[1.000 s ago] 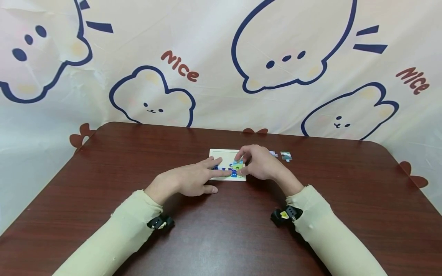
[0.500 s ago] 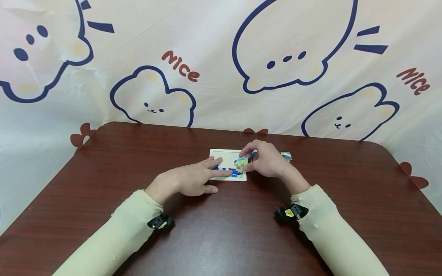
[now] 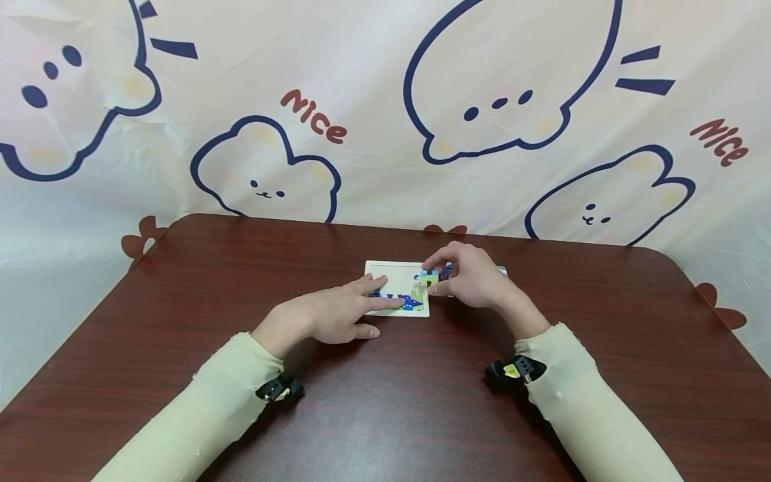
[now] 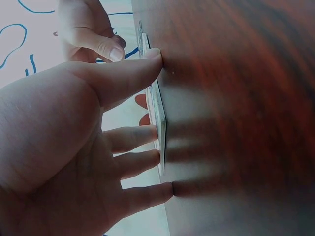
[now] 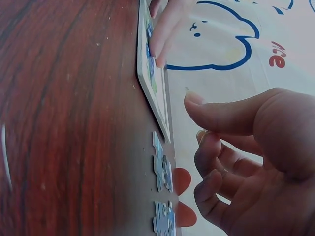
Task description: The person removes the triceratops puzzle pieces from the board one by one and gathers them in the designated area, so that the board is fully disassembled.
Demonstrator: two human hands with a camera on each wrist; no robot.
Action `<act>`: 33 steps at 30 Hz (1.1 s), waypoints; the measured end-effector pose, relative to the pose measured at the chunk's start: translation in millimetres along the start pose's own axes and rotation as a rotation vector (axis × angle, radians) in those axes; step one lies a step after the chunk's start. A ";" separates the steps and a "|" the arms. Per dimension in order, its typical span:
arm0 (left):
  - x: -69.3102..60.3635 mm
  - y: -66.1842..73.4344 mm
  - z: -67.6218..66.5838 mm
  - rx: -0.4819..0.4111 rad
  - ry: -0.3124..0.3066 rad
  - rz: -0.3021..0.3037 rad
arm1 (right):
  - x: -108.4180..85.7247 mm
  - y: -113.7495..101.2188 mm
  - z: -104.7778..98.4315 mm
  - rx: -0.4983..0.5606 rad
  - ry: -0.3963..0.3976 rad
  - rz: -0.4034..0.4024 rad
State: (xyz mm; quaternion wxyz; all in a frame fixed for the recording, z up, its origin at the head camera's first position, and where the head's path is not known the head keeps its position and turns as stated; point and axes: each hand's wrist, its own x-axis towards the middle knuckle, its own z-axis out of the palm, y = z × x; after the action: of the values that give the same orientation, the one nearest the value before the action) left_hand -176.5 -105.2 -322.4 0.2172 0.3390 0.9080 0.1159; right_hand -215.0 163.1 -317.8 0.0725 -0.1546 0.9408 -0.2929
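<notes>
— What is nearest?
— A dark reddish-brown wooden bench (image 3: 385, 402). Over it reach two arms in pale cream sleeves (image 3: 193, 408), a small black wrist camera (image 3: 280, 389) strapped to each.

— And the hands?
— The left hand (image 3: 337, 313) has its fingers straight and spread, its grip apart and holding nothing. Fingertips rest on the left and near part of a flat white rectangular puzzle tray (image 3: 399, 273). The right hand (image 3: 472, 278) is at the tray's right edge, its grip together: thumb and fingertip appear to pinch one small blue-and-green jigsaw piece (image 3: 429, 276). Whether that piece touches the tray, I cannot tell.

— How much is filled in?
— A blue-patterned row of laid pieces (image 3: 412, 303) runs along the tray's near side, with some green at its right end; the left hand covers part of it. The middle and far parts show bare white. I judge the puzzle less than half done, with the pinched piece not yet placed.

— Where are the others?
— At least two pale blue, knob-edged loose pieces (image 5: 161, 164) lie on the bench to the tray's right, partly hidden behind the right hand in the head view.

— And farthest?
— A cream cloth backdrop (image 3: 373, 53) printed with navy cartoon outlines.
</notes>
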 end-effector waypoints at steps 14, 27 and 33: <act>-0.4 -0.3 0.3 0.002 0.004 0.008 | -4.1 11.9 -12.9 0.045 -0.022 0.048; -1.5 1.4 1.1 0.000 0.014 0.002 | -12.9 25.4 -29.7 0.073 0.005 0.104; -0.2 1.5 1.0 0.003 0.014 0.004 | -17.8 29.4 -37.2 0.099 0.013 0.120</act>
State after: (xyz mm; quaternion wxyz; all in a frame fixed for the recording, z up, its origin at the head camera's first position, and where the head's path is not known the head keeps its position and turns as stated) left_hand -175.0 -104.2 -322.6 0.2100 0.3403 0.9090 0.1177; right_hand -214.0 211.7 -303.4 0.0914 -0.0920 0.9331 -0.3354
